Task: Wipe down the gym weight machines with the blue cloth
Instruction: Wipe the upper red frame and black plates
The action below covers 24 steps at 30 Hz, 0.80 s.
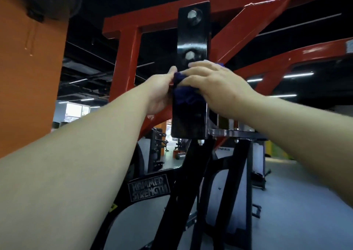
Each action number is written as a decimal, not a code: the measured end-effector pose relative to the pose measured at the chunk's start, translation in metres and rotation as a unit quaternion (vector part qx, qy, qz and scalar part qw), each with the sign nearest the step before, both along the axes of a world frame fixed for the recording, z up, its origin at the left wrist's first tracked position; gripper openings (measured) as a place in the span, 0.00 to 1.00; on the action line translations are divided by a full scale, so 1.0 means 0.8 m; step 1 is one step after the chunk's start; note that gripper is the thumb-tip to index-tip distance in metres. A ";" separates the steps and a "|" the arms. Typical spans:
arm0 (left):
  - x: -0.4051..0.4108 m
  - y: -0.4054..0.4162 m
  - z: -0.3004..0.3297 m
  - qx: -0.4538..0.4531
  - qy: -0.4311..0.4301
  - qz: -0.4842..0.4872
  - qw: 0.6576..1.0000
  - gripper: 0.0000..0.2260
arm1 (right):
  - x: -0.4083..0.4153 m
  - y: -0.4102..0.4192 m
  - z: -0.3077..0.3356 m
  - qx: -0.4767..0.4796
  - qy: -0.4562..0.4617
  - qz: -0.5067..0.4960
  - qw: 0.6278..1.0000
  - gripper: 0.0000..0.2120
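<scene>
Standing upright with its long axis vertical, a glossy black steel plate (192, 45) is seen bolted to the red frame (127, 58) of the weight machine, two hex bolts (193, 17) set one above the other in its face. A crumpled dark blue cloth (184, 94) is pressed against the plate's middle, just below the lower bolt. It is covered by the right hand (215, 86), fingers laid flat and spread over it. The cloth's left edge is pinched by the left hand (161, 94) beside the plate. Below, matte black struts carry a "Hammer Strength" badge (149, 187).
</scene>
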<state>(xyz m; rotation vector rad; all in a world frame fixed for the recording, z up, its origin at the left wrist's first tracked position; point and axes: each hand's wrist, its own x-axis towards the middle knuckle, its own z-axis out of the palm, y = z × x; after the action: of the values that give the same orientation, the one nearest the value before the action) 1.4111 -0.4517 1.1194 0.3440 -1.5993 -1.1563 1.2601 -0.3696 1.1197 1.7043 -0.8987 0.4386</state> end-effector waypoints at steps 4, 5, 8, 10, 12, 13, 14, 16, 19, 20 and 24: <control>0.012 -0.007 0.008 -0.026 -0.040 -0.005 0.999 0.23 | 0.017 0.000 -0.059 0.040 0.053 -0.052 0.996 0.24; 0.014 -0.012 0.009 -0.032 -0.053 -0.014 0.998 0.23 | 0.017 0.009 -0.066 0.083 0.087 -0.065 0.991 0.24; 0.026 -0.020 0.015 -0.068 -0.111 -0.005 0.991 0.23 | 0.003 0.028 -0.044 0.135 0.149 -0.115 0.973 0.27; 0.032 -0.025 0.024 -0.080 -0.147 -0.020 0.986 0.24 | 0.002 0.023 -0.016 0.086 0.094 -0.113 0.985 0.27; 0.036 -0.027 0.028 -0.073 -0.160 -0.057 0.983 0.22 | 0.021 0.009 -0.010 0.002 0.015 -0.097 0.995 0.27; 0.038 -0.028 0.028 -0.063 -0.154 -0.075 0.983 0.20 | 0.031 0.001 -0.017 -0.030 -0.008 -0.093 0.995 0.26; 0.038 -0.030 0.026 -0.054 -0.146 -0.091 0.984 0.19 | 0.039 -0.006 -0.031 -0.035 -0.010 -0.100 0.994 0.26; 0.038 -0.040 0.023 -0.046 -0.135 -0.112 0.983 0.20 | 0.047 -0.007 -0.062 0.023 0.066 -0.121 0.990 0.25; 0.037 -0.049 0.017 -0.048 -0.132 -0.123 0.982 0.19 | 0.032 0.008 -0.054 0.086 0.170 -0.139 0.972 0.25; 0.035 -0.049 0.015 -0.049 -0.134 -0.128 0.981 0.20 | 0.021 0.008 -0.042 0.064 0.154 -0.130 0.977 0.24; 0.028 -0.045 0.016 -0.062 -0.097 -0.096 0.989 0.21 | 0.006 -0.002 -0.034 -0.062 -0.083 -0.033 0.994 0.20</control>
<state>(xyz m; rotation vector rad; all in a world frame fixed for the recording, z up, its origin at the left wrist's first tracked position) 1.4332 -0.4873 1.1323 0.2304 -1.8992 -1.1898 1.2647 -0.3713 1.0922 1.5372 -1.0242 0.5852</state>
